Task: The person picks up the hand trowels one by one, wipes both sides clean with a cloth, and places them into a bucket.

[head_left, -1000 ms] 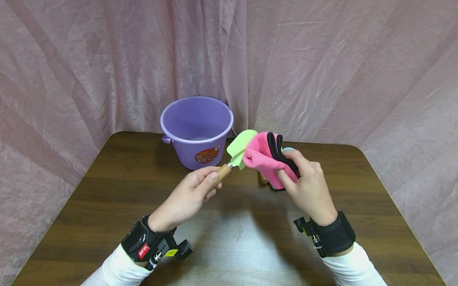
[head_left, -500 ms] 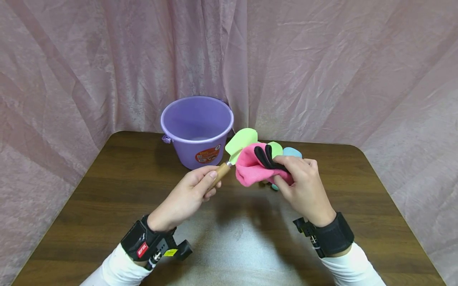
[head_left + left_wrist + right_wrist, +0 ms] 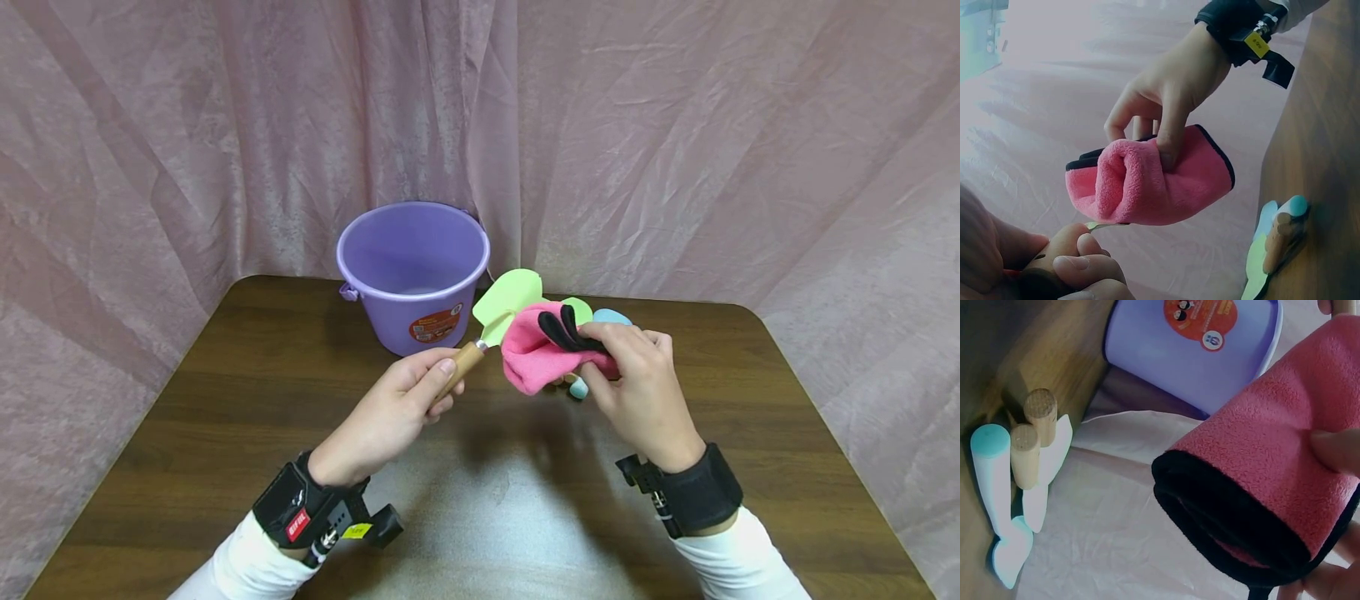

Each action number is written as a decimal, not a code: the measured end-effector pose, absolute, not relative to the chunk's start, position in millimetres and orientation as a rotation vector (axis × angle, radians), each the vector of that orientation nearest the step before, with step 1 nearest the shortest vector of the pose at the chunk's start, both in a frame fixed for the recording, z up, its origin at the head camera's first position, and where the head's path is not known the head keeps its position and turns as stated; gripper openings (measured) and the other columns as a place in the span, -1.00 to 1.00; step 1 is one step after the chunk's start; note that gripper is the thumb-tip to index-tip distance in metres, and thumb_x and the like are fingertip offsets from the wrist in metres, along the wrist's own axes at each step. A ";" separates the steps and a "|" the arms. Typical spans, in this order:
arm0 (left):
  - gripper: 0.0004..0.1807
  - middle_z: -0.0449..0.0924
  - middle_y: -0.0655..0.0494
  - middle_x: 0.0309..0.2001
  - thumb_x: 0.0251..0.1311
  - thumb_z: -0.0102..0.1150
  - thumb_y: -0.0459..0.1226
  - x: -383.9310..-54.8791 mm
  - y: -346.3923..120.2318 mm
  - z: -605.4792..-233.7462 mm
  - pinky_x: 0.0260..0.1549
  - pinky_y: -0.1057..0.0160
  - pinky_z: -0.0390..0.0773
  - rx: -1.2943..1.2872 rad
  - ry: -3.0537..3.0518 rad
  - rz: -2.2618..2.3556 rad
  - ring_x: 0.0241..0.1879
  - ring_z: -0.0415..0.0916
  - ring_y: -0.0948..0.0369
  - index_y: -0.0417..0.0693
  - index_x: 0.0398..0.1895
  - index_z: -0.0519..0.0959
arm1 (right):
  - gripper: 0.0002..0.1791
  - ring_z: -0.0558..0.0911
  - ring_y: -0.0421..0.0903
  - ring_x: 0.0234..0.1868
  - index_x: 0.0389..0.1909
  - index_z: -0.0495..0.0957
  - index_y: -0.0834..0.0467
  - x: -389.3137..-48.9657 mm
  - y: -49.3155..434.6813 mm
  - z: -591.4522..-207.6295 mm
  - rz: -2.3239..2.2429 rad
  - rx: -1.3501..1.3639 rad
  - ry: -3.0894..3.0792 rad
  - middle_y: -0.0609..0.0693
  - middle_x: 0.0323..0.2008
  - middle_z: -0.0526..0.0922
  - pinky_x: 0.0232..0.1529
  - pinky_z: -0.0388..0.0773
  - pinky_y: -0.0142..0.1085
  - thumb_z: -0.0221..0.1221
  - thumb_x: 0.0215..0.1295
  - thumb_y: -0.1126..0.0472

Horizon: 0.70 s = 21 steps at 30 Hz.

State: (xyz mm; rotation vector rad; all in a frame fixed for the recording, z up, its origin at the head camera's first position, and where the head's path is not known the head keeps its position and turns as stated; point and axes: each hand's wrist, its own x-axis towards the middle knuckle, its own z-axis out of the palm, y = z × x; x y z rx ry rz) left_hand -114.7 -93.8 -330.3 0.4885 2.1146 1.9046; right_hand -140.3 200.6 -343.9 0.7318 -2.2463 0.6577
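Note:
My left hand (image 3: pixel 393 412) grips the wooden handle of a small trowel with a light green blade (image 3: pixel 508 302), raised above the table. A folded pink cloth (image 3: pixel 534 357) with black edging is pinched between the thumb and fingers of my right hand (image 3: pixel 645 396). In the head view the cloth overlaps the blade's right edge; whether they touch I cannot tell. Seen from the left wrist, the cloth (image 3: pixel 1166 187) hides most of the blade. The right wrist view shows the cloth's (image 3: pixel 1279 444) folded black edges close up.
A purple bucket (image 3: pixel 450 312) stands at the back of the brown table (image 3: pixel 225 433). Behind the cloth lie several tools: a white one with a teal end (image 3: pixel 992 475) and others with wooden handles (image 3: pixel 1025 456). Pink drapes (image 3: pixel 675 150) hang behind.
The cloth in my right hand has dropped lower and shifted left, then slightly back right, uncovering more of the tools behind it. My left hand and the trowel have barely moved.

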 end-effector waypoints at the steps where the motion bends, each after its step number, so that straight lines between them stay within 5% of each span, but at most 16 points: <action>1: -0.67 0.36 -0.06 -0.41 0.59 -0.21 -0.16 -114.8 -93.7 -330.4 -0.49 0.34 0.28 0.492 2.114 1.904 -0.49 0.26 0.21 -0.18 0.03 0.51 | -0.62 0.58 -0.09 -0.24 -0.01 0.60 0.15 -140.5 201.0 -343.9 0.661 0.724 -2.242 -0.02 -0.16 0.68 -0.16 0.23 -0.03 0.30 0.10 0.35; 13: -0.64 0.42 -0.03 -0.33 0.59 -0.21 -0.16 -113.8 -93.8 -329.9 -0.50 0.36 0.31 0.508 2.133 1.877 -0.47 0.29 0.23 -0.21 0.12 0.49 | -0.65 0.40 -0.15 -0.48 -0.02 0.57 0.17 -144.8 207.1 -345.5 0.678 0.554 -2.284 -0.11 -0.56 0.42 -0.21 0.25 -0.03 0.26 0.13 0.36; 21: -0.64 0.42 -0.03 -0.31 0.58 -0.19 -0.16 -113.6 -92.3 -330.7 -0.52 0.38 0.30 0.508 2.141 1.859 -0.47 0.29 0.24 -0.20 0.14 0.50 | -0.68 0.44 -0.10 -0.57 -0.02 0.52 0.23 -147.9 211.4 -345.7 0.720 0.500 -2.308 0.06 -0.36 0.65 -0.42 0.42 -0.16 0.24 0.19 0.33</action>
